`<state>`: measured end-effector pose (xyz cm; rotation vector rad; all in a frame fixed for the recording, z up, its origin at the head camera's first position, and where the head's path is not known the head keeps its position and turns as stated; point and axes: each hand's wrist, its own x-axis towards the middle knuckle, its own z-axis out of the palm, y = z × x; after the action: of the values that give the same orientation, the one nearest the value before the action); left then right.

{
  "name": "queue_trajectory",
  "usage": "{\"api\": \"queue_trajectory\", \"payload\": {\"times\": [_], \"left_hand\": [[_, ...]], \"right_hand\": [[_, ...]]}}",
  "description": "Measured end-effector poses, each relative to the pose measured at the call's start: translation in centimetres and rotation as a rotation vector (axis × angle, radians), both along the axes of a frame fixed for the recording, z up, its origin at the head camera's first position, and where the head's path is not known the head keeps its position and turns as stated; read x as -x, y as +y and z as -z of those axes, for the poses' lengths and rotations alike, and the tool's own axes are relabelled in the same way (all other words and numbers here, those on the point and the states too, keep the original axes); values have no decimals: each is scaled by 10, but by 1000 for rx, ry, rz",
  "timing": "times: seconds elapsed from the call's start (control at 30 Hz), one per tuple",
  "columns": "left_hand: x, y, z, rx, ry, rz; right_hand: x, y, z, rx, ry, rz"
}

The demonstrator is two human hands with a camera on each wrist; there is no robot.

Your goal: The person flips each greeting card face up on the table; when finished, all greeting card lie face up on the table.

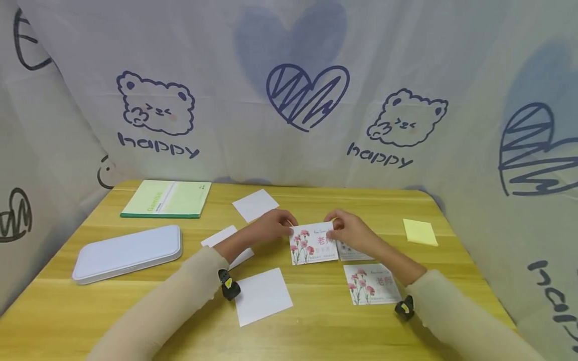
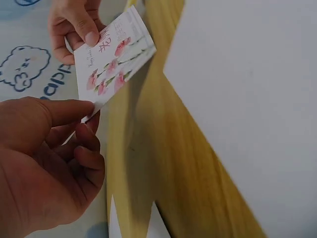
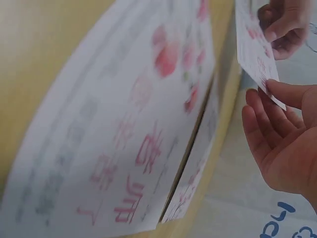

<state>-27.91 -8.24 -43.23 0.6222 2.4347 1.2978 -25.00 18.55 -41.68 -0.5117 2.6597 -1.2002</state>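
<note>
A white greeting card (image 1: 313, 245) printed with pink carnations and red characters is held up above the table, tilted. My left hand (image 1: 272, 226) pinches its left edge between thumb and fingers, also plain in the left wrist view. At the opposite edge my right hand (image 1: 354, 231) pinches the same card. Below the right forearm lies a similar flower card (image 1: 371, 284), face up. Another printed card (image 1: 354, 251) shows partly behind the held one, the rest of it hidden. Near the left forearm a blank white card (image 1: 265, 297) lies on the wood.
Two more blank white cards (image 1: 256, 204) lie left of centre, one partly under the left forearm. A green notebook (image 1: 167, 198) and a pale pencil case (image 1: 128, 253) sit on the left. Yellow sticky notes (image 1: 420, 232) lie at right. A printed cloth (image 1: 235, 150) hangs behind the table.
</note>
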Motion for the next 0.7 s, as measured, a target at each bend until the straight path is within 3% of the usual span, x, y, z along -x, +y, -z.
{"api": "queue_trajectory", "payload": {"times": [0.2,0.37,0.7], "left_hand": [[7,11,8,209,107,30],[8,15,12,350,157,36],[6,16,13,362,183,36]], "right_hand": [[11,-2,13,-245,84,22],[15,-6,19,-361,136,0],[15,-4,26,-404,222,-26]]}}
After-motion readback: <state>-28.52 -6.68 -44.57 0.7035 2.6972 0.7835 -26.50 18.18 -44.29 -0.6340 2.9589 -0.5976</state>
